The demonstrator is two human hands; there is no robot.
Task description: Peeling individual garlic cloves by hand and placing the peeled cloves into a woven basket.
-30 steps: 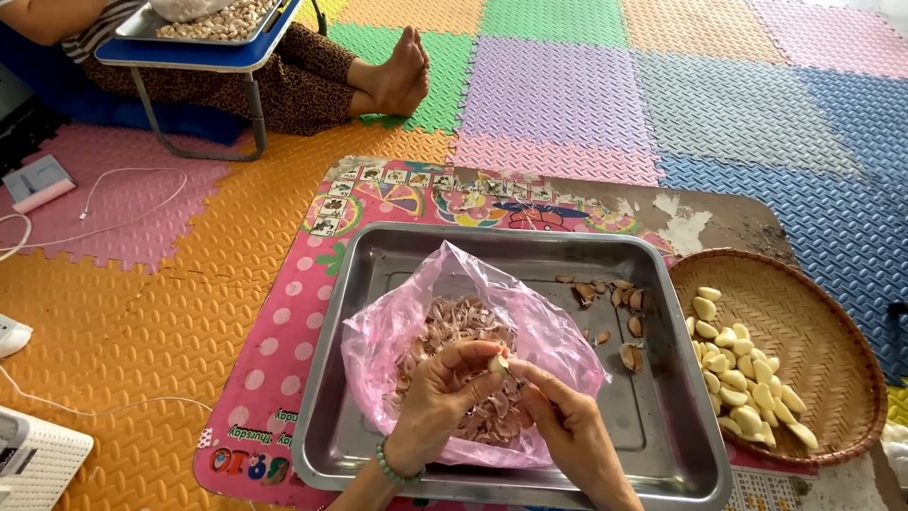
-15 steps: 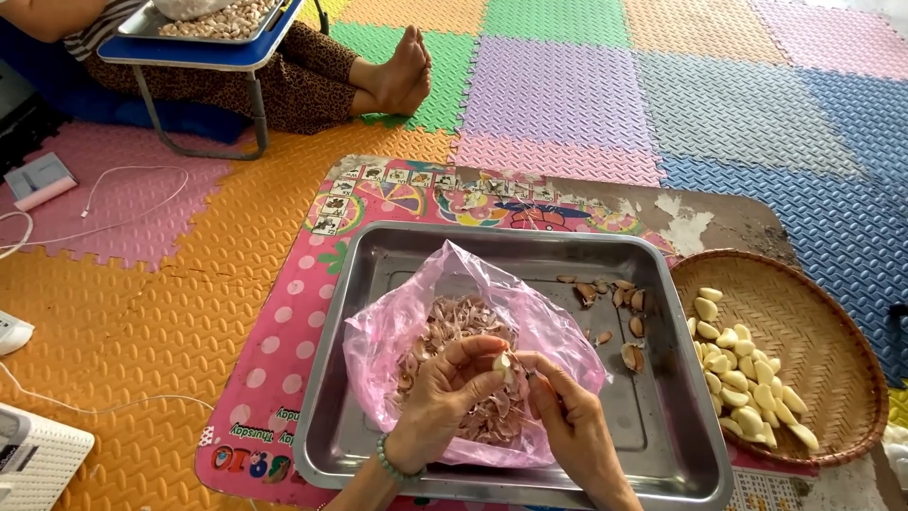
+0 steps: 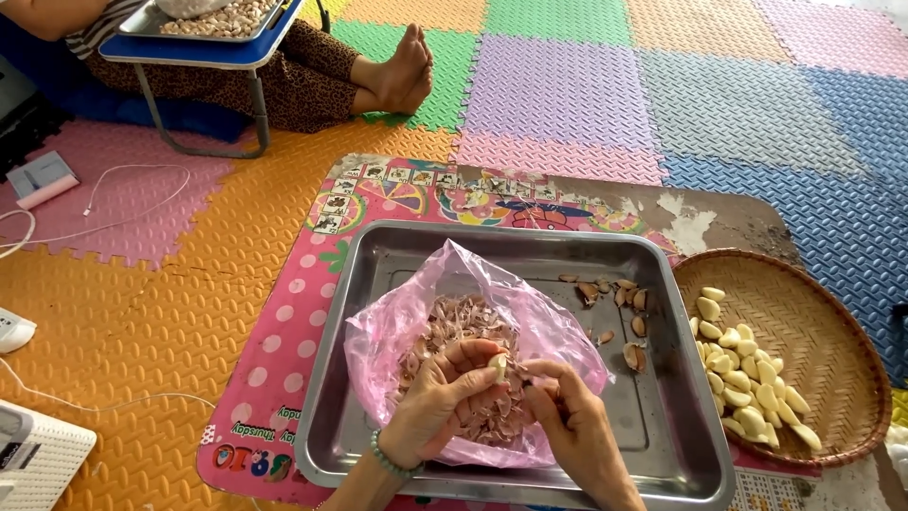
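My left hand point(image 3: 445, 402) pinches a pale garlic clove point(image 3: 497, 366) between thumb and fingers, over a pink plastic bag point(image 3: 549, 331) full of papery garlic skins. My right hand point(image 3: 572, 426) sits right beside it with its fingertips at the clove, and I cannot tell if it holds a small tool. The bag lies in a steel tray point(image 3: 397, 251). A few unpeeled cloves point(image 3: 629, 301) lie loose on the tray's right side.
A round woven basket point(image 3: 832, 326) holding several peeled cloves point(image 3: 752, 383) stands right of the tray. A pink printed mat point(image 3: 284, 331) lies under the tray on coloured foam floor tiles. Another person sits at far left behind a small blue folding table point(image 3: 203, 52). White cables and devices lie left.
My hands have stayed over the bag, turning the clove slightly between the fingers. Nothing else has moved.
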